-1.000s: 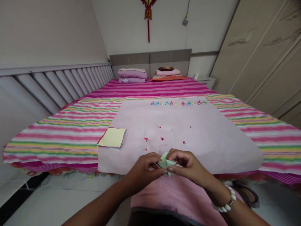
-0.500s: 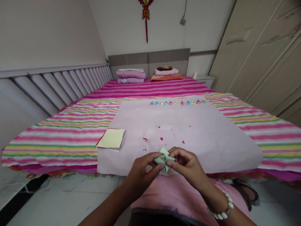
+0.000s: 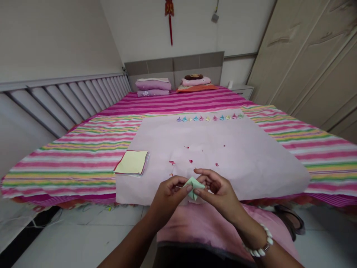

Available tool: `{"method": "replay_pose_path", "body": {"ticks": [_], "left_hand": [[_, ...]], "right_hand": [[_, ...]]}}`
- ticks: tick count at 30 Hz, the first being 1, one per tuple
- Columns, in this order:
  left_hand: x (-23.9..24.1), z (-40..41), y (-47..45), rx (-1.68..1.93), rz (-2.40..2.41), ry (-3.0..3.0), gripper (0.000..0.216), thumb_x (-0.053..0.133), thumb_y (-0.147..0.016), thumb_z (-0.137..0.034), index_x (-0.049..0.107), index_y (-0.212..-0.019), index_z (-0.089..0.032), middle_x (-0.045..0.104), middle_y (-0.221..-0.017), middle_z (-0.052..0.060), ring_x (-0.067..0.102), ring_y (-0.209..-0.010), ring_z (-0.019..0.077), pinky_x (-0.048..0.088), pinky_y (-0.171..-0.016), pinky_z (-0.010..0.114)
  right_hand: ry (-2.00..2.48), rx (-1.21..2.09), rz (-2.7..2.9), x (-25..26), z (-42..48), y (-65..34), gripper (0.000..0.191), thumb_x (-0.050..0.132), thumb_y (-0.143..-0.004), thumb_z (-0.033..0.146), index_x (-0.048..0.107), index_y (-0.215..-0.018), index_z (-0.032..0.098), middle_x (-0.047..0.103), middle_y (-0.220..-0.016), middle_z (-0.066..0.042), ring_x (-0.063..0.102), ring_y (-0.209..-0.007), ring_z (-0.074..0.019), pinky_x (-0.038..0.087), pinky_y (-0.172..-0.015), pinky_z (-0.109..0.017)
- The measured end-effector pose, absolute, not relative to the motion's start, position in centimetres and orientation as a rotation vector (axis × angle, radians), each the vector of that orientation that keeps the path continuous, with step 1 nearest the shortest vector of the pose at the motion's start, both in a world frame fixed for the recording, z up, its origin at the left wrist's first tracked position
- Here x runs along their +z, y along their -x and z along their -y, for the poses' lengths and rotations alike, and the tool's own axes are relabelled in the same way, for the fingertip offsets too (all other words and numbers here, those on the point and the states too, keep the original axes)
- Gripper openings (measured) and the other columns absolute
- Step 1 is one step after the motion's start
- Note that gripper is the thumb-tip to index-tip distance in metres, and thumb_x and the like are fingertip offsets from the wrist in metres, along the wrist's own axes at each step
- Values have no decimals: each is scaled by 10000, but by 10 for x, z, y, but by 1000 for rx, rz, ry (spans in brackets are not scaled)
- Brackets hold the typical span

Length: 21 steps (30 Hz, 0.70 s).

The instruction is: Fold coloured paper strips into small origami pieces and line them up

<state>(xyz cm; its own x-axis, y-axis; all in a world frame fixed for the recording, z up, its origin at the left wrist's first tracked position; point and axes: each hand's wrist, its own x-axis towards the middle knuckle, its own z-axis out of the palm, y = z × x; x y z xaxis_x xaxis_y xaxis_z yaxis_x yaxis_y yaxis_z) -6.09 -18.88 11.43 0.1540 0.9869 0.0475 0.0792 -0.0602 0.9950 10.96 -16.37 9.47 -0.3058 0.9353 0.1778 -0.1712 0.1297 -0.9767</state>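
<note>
A small pale green folded paper piece [image 3: 193, 185] is pinched between both my hands, held above the near edge of a pale pink paper sheet [image 3: 240, 156] spread on the bed. My left hand [image 3: 170, 196] grips its left side with thumb and fingers closed. My right hand [image 3: 217, 191] pinches its right side; a white bead bracelet [image 3: 260, 246] sits on that wrist. Far along the sheet lies a row of several small coloured folded paper pieces [image 3: 209, 118].
A stack of square papers, yellow on top [image 3: 132, 163], lies on the striped bedspread [image 3: 83, 152] to the left. Small red scraps [image 3: 190, 161] dot the sheet. Folded bedding and pillows [image 3: 153, 86] sit by the headboard. A wardrobe [image 3: 312, 63] stands at right, a slatted rail [image 3: 69, 104] at left.
My hands have turned the green paper piece a little and shifted it slightly up and left. The view has tilted downward a bit.
</note>
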Motion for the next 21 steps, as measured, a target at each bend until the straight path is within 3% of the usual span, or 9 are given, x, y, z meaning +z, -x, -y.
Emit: {"method": "replay_pose_path", "body": {"ticks": [3,7,12,15,17,21], "left_hand": [[111,188,61,1143,-1137,-1299,159,695,-751,-310,675,-797,-159,684,-755,13,610,-751,156,473,-697,251],[102,188,59,1217,-1159,-1239,166,722,-714,-307,666,-761,-159,670,-745,16,608,-763,161,481,-702,262],[100,189,64,1198,-1082,-1241,451,748,-698,-311,625,-1111,-178,685,-905,47,629,-842,187,497,-758,302],[109,191,72,1170,-1120,-1440,252,595,-849,-335,684,-1033,-188,688,-980,64,611,-950,196,473,-852,318],[115,192,75,1185,-1135,-1566,242,522,-897,-319,716,-975,-197,686,-988,66,595,-1003,200,461,-883,318],[123,192,79,1149,-1161,-1687,196,611,-841,-287,731,-962,-192,675,-911,69,618,-916,195,494,-785,290]], "right_hand": [[811,1449,1326,90,163,-107,488,805,-643,281,622,-1092,223,597,-848,-4,511,-601,-93,429,-535,-227],[815,1634,1245,84,164,-102,379,818,-630,336,650,-933,184,545,-611,48,467,-507,-82,384,-484,-208],[806,1675,1218,84,165,-100,307,834,-599,357,619,-704,163,531,-544,52,456,-476,-76,376,-466,-199],[803,1631,1262,85,165,-101,285,824,-615,349,621,-705,170,513,-541,54,444,-473,-80,367,-458,-202],[792,1549,1324,85,166,-101,238,795,-656,336,631,-715,174,524,-583,40,447,-487,-89,364,-454,-212],[722,1189,1530,87,170,-101,87,695,-762,243,654,-719,179,582,-705,-17,529,-625,-145,419,-547,-260]]}}
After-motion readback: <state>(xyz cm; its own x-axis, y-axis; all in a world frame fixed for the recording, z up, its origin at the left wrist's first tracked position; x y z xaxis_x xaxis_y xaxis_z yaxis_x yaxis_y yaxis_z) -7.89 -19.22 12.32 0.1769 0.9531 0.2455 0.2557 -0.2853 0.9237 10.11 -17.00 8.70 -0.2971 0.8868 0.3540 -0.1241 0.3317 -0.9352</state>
